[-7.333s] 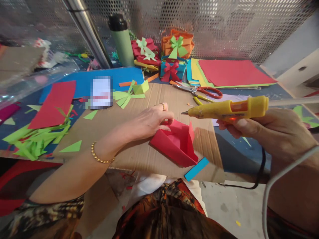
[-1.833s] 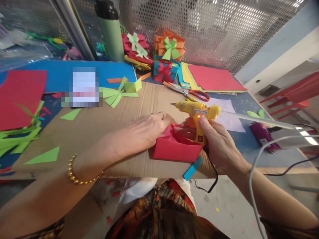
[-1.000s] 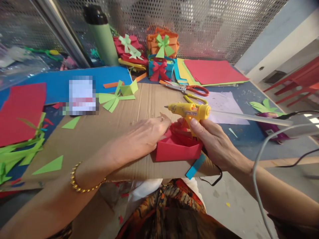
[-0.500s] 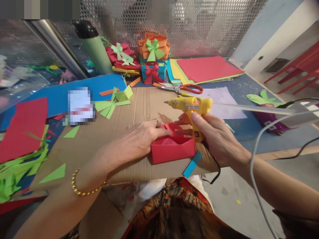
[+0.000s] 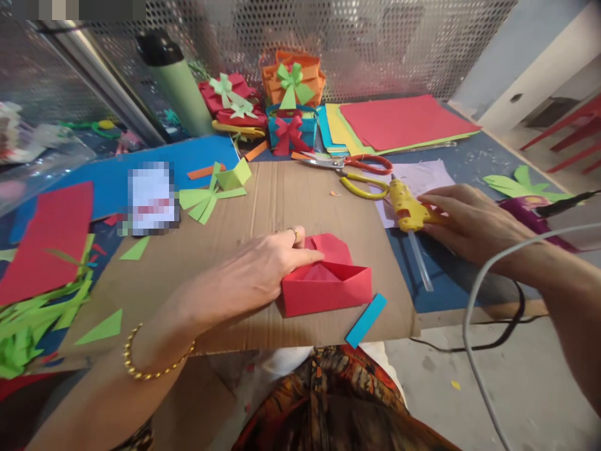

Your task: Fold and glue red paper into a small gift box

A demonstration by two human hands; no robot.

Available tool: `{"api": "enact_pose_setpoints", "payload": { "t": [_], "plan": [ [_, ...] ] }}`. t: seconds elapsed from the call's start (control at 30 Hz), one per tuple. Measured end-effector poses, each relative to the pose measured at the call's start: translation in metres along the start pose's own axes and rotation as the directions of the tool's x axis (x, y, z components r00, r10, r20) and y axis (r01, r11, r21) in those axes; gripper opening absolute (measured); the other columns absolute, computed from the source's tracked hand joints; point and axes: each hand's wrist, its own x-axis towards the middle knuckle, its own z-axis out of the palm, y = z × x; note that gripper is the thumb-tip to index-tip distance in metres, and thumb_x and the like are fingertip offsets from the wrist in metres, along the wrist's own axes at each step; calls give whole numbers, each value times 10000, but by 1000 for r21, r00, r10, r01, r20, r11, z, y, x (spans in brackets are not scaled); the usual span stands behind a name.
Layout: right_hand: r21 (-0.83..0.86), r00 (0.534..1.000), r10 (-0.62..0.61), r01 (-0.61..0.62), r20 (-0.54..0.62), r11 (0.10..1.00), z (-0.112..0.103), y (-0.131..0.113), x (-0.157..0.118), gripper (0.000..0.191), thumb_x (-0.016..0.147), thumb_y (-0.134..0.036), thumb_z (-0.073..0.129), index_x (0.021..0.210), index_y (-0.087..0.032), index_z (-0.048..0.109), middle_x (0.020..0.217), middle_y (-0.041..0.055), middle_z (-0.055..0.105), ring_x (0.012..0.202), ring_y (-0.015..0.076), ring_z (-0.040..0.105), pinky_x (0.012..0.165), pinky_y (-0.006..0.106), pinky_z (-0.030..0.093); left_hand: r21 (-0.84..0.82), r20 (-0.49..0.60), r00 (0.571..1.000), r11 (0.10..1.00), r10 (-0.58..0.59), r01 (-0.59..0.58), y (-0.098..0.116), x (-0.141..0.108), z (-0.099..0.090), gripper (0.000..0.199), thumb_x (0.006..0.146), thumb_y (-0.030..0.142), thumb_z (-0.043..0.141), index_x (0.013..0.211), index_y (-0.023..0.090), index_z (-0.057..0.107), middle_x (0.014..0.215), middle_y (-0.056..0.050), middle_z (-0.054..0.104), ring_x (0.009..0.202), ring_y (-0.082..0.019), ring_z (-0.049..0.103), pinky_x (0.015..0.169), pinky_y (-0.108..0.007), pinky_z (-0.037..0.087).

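Observation:
A small red folded-paper box (image 5: 327, 293) with a raised flap lies on the cardboard sheet (image 5: 225, 313). My left hand (image 5: 284, 257) is closed at its left end, fingers pressed on the paper by the flap; the fingertips are partly hidden. My right hand (image 5: 462, 219) grips the handle of a yellow glue gun (image 5: 406, 203) at the right, beside the cardboard. The gun's nozzle points away from me, and a clear glue stick (image 5: 419, 260) juts from its back end. Beside the box lies a blue paper strip (image 5: 366, 321).
Red-handled scissors (image 5: 366, 164) and a yellow-handled pair (image 5: 364, 186) lie beyond the box. Coloured paper sheets (image 5: 404, 122), small paper bags with bows (image 5: 292, 131) and a green bottle (image 5: 181, 94) stand behind. Green scraps (image 5: 42, 319) lie left; a grey cable (image 5: 474, 319) hangs at right.
My right hand has carried the glue gun away from the box to the right and turned its nozzle away from me. My left hand has stayed at the box.

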Motion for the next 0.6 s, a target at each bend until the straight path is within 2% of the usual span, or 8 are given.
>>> {"api": "enact_pose_setpoints", "payload": {
  "t": [0.07,0.1,0.17,0.2,0.27,0.37,0.47,0.6],
  "plan": [
    [-24,997,-54,53,-57,998,-15,-15,3,434,959,-330,625,1350,-148,673,1339,254,677,1186,328,657,982,486,530,-7,29,999,1000,-24,24,1,0,0,382,1070,186,405,1260,268,727,1063,-61,611,850,-154,612,777,-271,513],
    [-51,989,-61,55,-131,997,-24,-27,7,411,978,-314,577,1344,-158,680,1350,247,677,1201,337,654,994,512,516,-6,34,999,1000,-26,26,1,0,0,386,1062,179,409,1274,270,718,1078,-64,611,867,-160,615,789,-277,519],
    [-25,969,-137,135,-207,991,-36,-56,21,277,1000,-318,572,1198,-224,742,1166,168,759,1061,285,702,911,467,539,11,29,999,1000,-15,15,2,0,0,392,1047,173,425,1299,287,703,1096,-65,617,902,-171,621,815,-291,533],
    [57,960,-144,162,-239,985,-39,-71,30,202,1006,-297,583,1091,-255,761,1053,117,781,959,239,715,858,422,547,23,27,1000,1000,-10,9,1,0,0,394,1042,175,434,1309,300,696,1097,-63,621,916,-175,624,826,-298,539],
    [234,951,-231,277,-206,932,-33,-96,50,214,1015,-267,562,974,-264,773,933,66,777,820,186,702,760,370,523,40,28,1000,999,-8,7,1,0,2,381,1044,189,447,1310,312,690,1094,-60,630,935,-181,630,844,-309,545],
    [457,941,-333,323,-61,829,-7,-118,78,236,997,-321,587,930,-259,805,907,52,749,744,163,656,678,327,479,51,24,1000,999,-16,15,1,0,4,323,1066,230,445,1235,278,716,1085,-72,645,932,-189,641,838,-316,540],
    [546,937,-343,252,69,799,15,-123,91,220,968,-289,610,941,-223,818,871,57,707,724,148,613,674,307,449,74,7,1000,997,-6,6,3,2,4,322,1080,227,423,1169,242,732,1097,-85,656,935,-196,646,796,-305,516],
    [557,923,-359,227,138,798,21,-124,91,244,970,-219,570,977,-209,814,885,68,677,790,159,615,727,308,446,123,20,1000,992,-4,1,6,4,3,321,1072,181,422,1132,244,731,1066,-76,647,938,-207,634,726,-297,461]
  ]
}}
